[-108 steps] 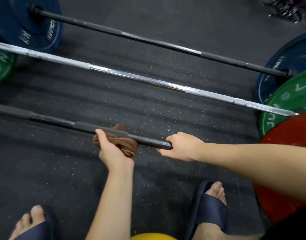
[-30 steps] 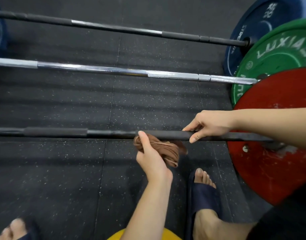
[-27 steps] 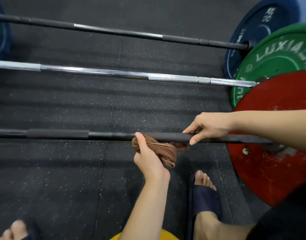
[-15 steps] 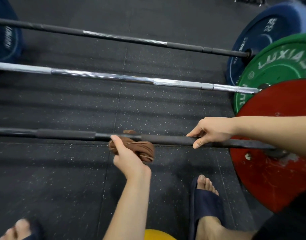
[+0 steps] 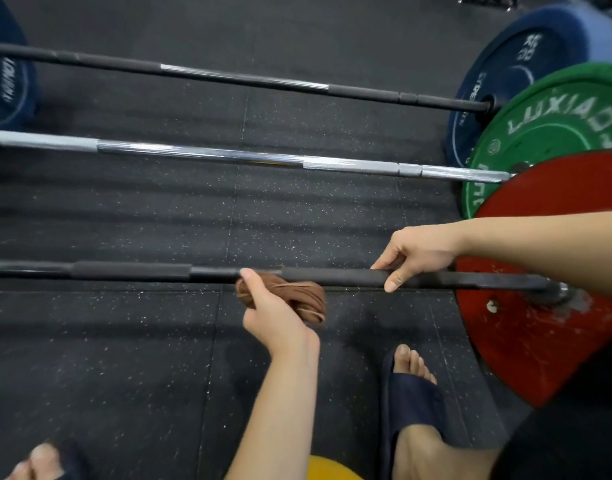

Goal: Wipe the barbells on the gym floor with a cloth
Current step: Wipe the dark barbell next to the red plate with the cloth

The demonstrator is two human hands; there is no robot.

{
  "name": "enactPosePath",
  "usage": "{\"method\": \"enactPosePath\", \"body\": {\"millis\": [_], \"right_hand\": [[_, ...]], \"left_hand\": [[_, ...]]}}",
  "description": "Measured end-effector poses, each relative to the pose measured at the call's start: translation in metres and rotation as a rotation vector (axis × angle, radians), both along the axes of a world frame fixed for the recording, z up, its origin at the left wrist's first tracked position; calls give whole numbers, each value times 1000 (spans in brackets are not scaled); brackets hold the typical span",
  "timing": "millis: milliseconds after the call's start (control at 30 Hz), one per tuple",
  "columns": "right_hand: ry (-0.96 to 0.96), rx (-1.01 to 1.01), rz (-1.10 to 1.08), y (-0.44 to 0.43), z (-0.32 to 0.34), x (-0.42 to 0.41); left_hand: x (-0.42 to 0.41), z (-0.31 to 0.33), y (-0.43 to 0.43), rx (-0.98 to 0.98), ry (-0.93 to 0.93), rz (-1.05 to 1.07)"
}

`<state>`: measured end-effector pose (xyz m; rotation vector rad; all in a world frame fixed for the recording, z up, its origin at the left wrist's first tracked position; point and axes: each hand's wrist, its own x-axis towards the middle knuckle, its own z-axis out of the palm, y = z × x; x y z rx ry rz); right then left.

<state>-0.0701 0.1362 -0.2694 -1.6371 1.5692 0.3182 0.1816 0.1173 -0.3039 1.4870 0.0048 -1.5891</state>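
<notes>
- Since half a second ago the left hand (image 5: 276, 320) has carried the cloth (image 5: 306, 299) a little way back along the bar toward the right hand (image 5: 422, 251), which has stayed where it was near the loaded end.
- The left grip is closed round the brown cloth, which is bunched into a wad. The thumb lies over its top, with the tip up against the nearest barbell (image 5: 131, 270).
- The wad sits on the near side of that black bar, its upper edge touching the shaft, about midway between the bar's left grip sleeve and the right hand.
- The right grip is narrow and holds the same bar. The fingers curl over from the far side and the thumb presses down on the near side.
- Just right of that hand the bar runs into the hub of a scuffed red plate (image 5: 540, 341), which blocks the way at that end.
- Behind the red plate stands a green plate (image 5: 547, 126) on the chrome barbell (image 5: 228, 155), and behind that a blue plate (image 5: 512, 64) on the far barbell (image 5: 245, 77).
- All three bars lie roughly parallel and well apart on the speckled black floor (image 5: 124, 358).
- A foot in a dark slipper (image 5: 412, 403) stands near the red plate, below the right hand.
- A yellow object (image 5: 328, 471) shows at the bottom edge, but it is cut off too far to tell what it is.
</notes>
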Motion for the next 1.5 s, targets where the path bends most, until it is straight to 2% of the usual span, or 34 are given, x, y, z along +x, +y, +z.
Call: {"method": "enactPosePath", "body": {"millis": [133,467,633,833,1200,1300,1500], "right_hand": [[13,-17,10,0,2,1],[83,-38,79,-9,3,6],[109,7,88,-14,0,3],[63,-2,78,-12,0,2],[47,75,-12,-16,6,6],[56,63,-4,-13,6,6],[74,20,15,-11,0,3]], "left_hand": [[8,-4,-6,-23,12,-6],[-29,0,39,-27,83,-243],[-26,4,32,-2,53,-198],[-3,8,-4,35,-27,-5],[-38,5,50,-13,139,-304],[-37,6,47,18,133,-274],[-11,9,9,96,6,-17]]}}
